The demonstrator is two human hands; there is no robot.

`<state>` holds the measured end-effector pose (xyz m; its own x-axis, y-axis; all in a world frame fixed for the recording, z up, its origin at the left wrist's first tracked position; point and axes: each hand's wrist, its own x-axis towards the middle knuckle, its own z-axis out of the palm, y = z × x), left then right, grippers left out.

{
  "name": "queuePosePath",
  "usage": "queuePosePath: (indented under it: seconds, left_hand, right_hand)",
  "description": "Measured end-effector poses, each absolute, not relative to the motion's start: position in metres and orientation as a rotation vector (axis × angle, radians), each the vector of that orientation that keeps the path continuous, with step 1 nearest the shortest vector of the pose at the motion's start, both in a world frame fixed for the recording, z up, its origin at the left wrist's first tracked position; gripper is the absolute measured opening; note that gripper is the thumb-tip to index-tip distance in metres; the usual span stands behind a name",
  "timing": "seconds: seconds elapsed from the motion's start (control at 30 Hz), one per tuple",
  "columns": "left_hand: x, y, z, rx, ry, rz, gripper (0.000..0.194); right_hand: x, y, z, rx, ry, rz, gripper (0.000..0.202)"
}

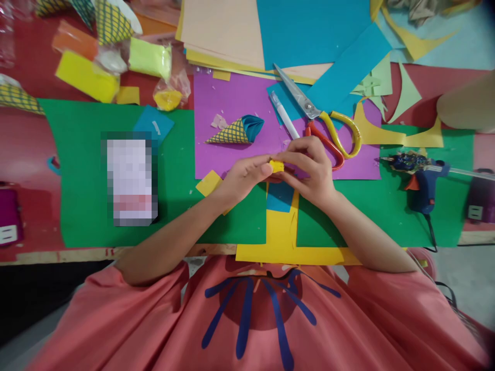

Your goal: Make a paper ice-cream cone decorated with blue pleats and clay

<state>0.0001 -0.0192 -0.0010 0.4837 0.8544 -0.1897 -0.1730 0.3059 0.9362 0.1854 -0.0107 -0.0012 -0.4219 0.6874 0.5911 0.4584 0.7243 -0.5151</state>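
A small yellow piece [276, 166], perhaps clay or folded paper, sits between my hands above the purple sheet's lower edge. My left hand [249, 175] pinches it, with the thumb pressed against its side. From the right, the fingers of my right hand [311, 170] close on the same piece, hiding part of it. Just beyond them lies a paper cone [232, 130], checked yellow and green with blue inside. Scissors [309, 105] with red and yellow handles and a white pen [285, 116] rest behind my right hand.
A blue glue gun [423, 183] lies at right with its cord trailing. At left, a blurred-out phone [131, 180] rests on a green sheet [83, 206]. Bagged clay packs [150, 57] and a yellow block [88, 76] are at back left. Coloured sheets [222, 31] stack at the back.
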Motion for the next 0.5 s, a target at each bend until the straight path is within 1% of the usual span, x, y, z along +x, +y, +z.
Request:
queuePosePath:
  seconds: [0.1, 0.17, 0.27, 0.37, 0.43, 0.5]
  left_hand:
    - [0.0006, -0.0177, -0.0019, 1.042, 0.862, 0.866, 0.047]
    - [0.0013, -0.0170, -0.0018, 1.047, 0.928, 0.895, 0.044]
    - [0.0014, -0.0170, -0.0013, 1.056, 1.022, 0.924, 0.044]
    - [-0.0013, -0.0188, -0.0022, 1.132, 1.111, 0.966, 0.046]
    - [-0.0045, -0.0204, -0.0041, 1.262, 1.166, 1.000, 0.043]
    - [-0.0081, -0.0214, -0.0066, 1.448, 1.203, 1.049, 0.036]
  right_hand:
    - [0.1852, -0.0105, -0.0009, -0.861, -2.078, 0.351, 0.018]
    - [0.1840, -0.0113, -0.0004, -0.864, -2.099, 0.435, 0.016]
    - [0.1822, -0.0128, 0.0014, -0.881, -2.103, 0.620, 0.018]
    - [0.1813, -0.0135, 0.0038, -0.891, -2.034, 0.787, 0.028]
    - [0.1807, -0.0136, 0.0049, -0.895, -1.943, 0.937, 0.028]
    - [0.1795, -0.0132, 0.0056, -0.901, -1.762, 1.160, 0.028]
